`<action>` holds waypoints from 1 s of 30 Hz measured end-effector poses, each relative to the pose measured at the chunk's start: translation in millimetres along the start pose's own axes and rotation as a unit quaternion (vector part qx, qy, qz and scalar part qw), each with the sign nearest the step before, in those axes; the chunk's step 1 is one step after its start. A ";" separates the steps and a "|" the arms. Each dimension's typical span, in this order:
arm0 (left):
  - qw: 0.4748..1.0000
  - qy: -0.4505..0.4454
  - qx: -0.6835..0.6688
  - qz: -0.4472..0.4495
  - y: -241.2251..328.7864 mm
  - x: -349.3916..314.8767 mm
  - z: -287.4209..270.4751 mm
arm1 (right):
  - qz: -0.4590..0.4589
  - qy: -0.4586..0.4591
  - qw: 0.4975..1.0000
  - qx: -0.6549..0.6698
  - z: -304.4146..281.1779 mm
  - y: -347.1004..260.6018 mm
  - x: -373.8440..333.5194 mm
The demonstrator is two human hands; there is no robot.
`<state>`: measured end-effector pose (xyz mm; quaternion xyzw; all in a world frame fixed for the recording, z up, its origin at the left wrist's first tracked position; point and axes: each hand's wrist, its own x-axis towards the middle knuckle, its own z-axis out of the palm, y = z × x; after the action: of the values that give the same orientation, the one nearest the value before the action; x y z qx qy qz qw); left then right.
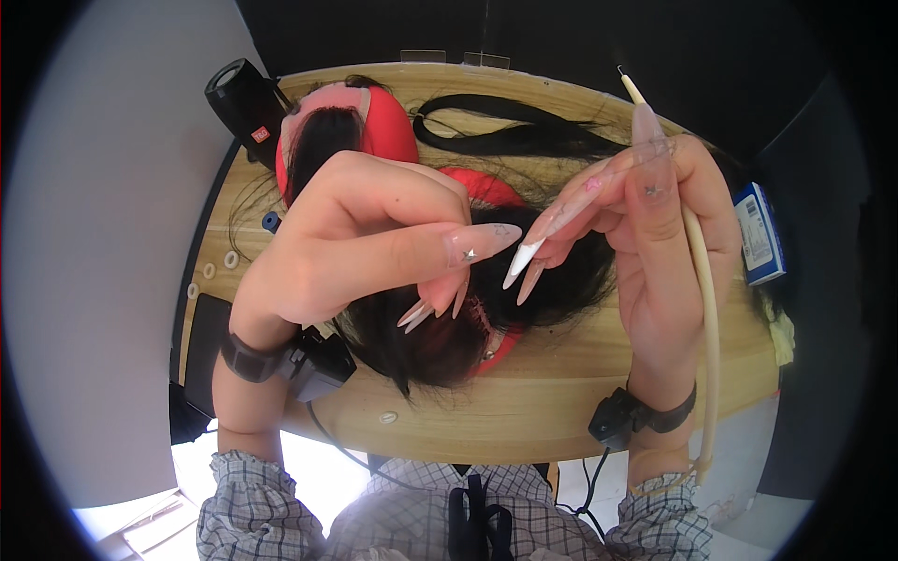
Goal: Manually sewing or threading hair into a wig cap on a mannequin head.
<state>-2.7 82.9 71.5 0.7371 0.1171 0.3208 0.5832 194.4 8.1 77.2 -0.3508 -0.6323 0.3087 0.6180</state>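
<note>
In my right hand (669, 215) I hold a slim cream-handled hook needle (708, 318). Its thin hooked metal tip points up past my thumb, and the handle runs down along my wrist. The index finger and the others of that hand reach left. Beside them my left hand (360, 243) is closed, thumb laid over bent fingers; whatever it pinches is too fine to see. Below both hands lies a red head form (505, 351) with black hair (412, 346) and a stitched seam. My hands hide much of it.
A second red head form (393, 126) with a pale net cap and hair stands far left, by a black cylindrical speaker (241, 103). Behind lies a black hair bundle (510, 140). A blue-white box (760, 234) sits right. Small pale rings (231, 259) dot the wooden table (561, 411).
</note>
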 end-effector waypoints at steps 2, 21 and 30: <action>1.000 0.003 0.004 0.000 -0.4 0.1 -0.1 | -0.001 0.002 1.000 0.003 0.1 0.3 -0.3; 0.974 0.113 0.186 0.059 5.9 -1.7 -15.3 | 0.244 -0.192 0.939 -0.150 -10.4 6.4 -0.6; 0.972 0.137 0.167 0.094 1.6 -1.0 -22.0 | 0.182 -0.235 0.932 -0.205 3.9 20.7 -2.1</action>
<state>-17.2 99.2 75.1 0.7809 0.1785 0.4478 0.3972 191.8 18.2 58.8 -0.4964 -0.7346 0.3529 0.2991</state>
